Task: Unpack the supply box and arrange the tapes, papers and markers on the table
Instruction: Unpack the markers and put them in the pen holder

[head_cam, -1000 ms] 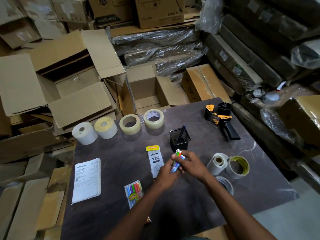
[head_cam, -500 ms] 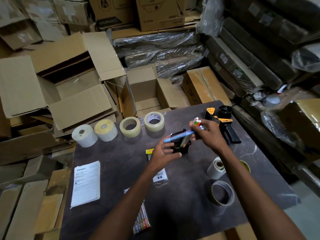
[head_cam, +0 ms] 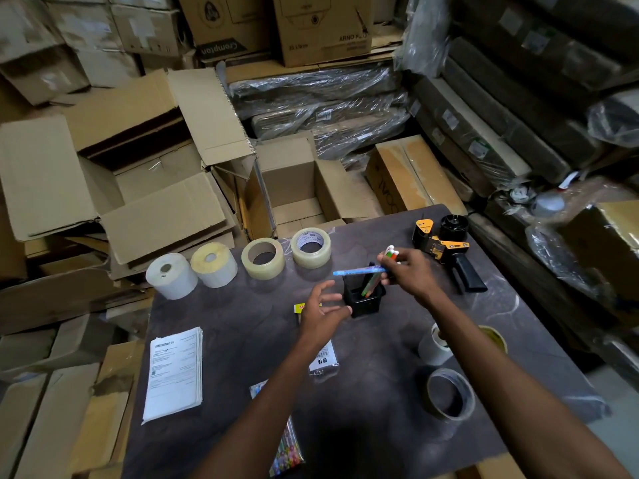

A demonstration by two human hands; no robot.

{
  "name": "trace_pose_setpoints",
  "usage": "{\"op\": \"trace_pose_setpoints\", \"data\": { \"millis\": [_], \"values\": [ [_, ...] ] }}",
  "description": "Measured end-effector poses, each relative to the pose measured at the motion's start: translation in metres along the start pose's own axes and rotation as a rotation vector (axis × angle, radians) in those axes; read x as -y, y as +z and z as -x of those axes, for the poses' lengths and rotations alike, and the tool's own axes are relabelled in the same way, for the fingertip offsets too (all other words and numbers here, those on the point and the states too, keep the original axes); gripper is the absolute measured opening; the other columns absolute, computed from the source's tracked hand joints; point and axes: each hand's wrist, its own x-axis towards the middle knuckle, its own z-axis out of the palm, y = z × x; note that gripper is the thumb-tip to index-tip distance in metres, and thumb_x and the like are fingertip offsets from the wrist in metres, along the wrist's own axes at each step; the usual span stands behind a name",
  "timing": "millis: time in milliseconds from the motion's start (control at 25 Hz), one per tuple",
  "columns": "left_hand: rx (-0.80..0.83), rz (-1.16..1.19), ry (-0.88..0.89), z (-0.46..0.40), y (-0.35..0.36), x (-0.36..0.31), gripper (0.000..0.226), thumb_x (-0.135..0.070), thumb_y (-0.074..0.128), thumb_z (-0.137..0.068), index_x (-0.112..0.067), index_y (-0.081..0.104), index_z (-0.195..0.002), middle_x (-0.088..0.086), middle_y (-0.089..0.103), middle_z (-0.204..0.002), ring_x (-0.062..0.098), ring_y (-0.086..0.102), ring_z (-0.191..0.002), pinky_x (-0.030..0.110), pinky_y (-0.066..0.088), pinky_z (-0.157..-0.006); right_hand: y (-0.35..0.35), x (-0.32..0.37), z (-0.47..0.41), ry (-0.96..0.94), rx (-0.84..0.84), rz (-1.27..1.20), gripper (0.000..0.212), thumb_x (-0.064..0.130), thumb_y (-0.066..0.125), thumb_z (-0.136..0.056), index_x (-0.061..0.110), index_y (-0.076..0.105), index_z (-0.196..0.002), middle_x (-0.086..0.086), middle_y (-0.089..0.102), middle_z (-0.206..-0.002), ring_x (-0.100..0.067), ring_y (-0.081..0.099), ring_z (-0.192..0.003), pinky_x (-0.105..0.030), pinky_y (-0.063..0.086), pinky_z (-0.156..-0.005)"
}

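Plastic markers (head_cam: 389, 254) are light, stiff and a little slippery, so I hold them as a bundle near the caps in my right hand (head_cam: 408, 274), above the black pen holder (head_cam: 364, 299) on the desk (head_cam: 363, 392). My left hand (head_cam: 320, 314) is now open, away from the blue marker (head_cam: 359, 271) it pinched half a second ago.

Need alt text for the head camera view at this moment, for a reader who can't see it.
A person's right hand holds a bunch of markers over a black pen holder on a dark table, the left hand open beside it. Four rolls line the far edge, papers lie at left.
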Motion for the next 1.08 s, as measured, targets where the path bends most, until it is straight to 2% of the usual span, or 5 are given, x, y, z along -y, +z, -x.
{"op": "trace_pose_setpoints", "data": {
  "millis": [120, 320, 600, 960, 1080],
  "values": [
    [-0.001, -0.003, -0.008, 0.000, 0.002, 0.002, 0.060, -0.003, 0.078, -0.077, -0.024, 0.055, -0.128, 0.005, 0.067, -0.109, 0.013, 0.066, -0.083, 0.029, 0.055, -0.072, 0.004, -0.011, -0.002, 0.060, 0.028, 0.039, 0.020, 0.010, 0.069, -0.092, 0.000, 0.070, -0.108, -0.022, 0.072, -0.079, -0.024, 0.070, -0.060, -0.035, 0.062, -0.062],
    [-0.014, -0.014, -0.033, -0.001, 0.001, 0.008, 0.057, -0.002, 0.077, -0.078, -0.020, 0.055, -0.127, 0.008, 0.067, -0.108, 0.011, 0.062, -0.078, 0.019, 0.050, -0.062, -0.004, -0.024, -0.005, 0.140, -0.073, -0.052, 0.055, 0.009, 0.083, -0.078, 0.002, 0.061, -0.127, -0.017, 0.075, -0.084, -0.032, 0.075, -0.069, -0.047, 0.063, -0.074],
    [-0.028, -0.008, -0.037, 0.000, 0.000, 0.015, 0.059, -0.022, 0.074, -0.064, -0.022, 0.058, -0.121, 0.008, 0.067, -0.104, 0.016, 0.063, -0.082, 0.024, 0.052, -0.064, -0.031, 0.002, 0.003, 0.080, -0.079, -0.116, 0.040, 0.011, 0.084, -0.077, 0.003, 0.069, -0.112, -0.023, 0.074, -0.087, -0.034, 0.075, -0.073, -0.036, 0.064, -0.069],
    [-0.086, -0.023, -0.097, 0.004, -0.019, 0.034, 0.038, -0.020, 0.071, -0.066, -0.031, 0.064, -0.102, 0.002, 0.071, -0.092, 0.017, 0.065, -0.078, 0.035, 0.054, -0.072, -0.003, 0.005, 0.006, -0.100, 0.041, 0.394, 0.020, 0.013, 0.082, -0.080, 0.006, 0.069, -0.093, -0.011, 0.073, -0.069, -0.018, 0.071, -0.053, -0.036, 0.062, -0.056],
    [-0.081, 0.012, -0.114, 0.008, -0.022, 0.035, 0.037, -0.016, 0.071, -0.072, -0.022, 0.063, -0.108, 0.005, 0.072, -0.088, 0.018, 0.065, -0.081, 0.036, 0.056, -0.072, 0.014, 0.002, 0.004, -0.135, 0.019, 0.418, 0.020, 0.020, 0.083, -0.080, 0.006, 0.071, -0.087, -0.008, 0.073, -0.070, -0.010, 0.068, -0.052, -0.020, 0.054, -0.046]
  ]
}}
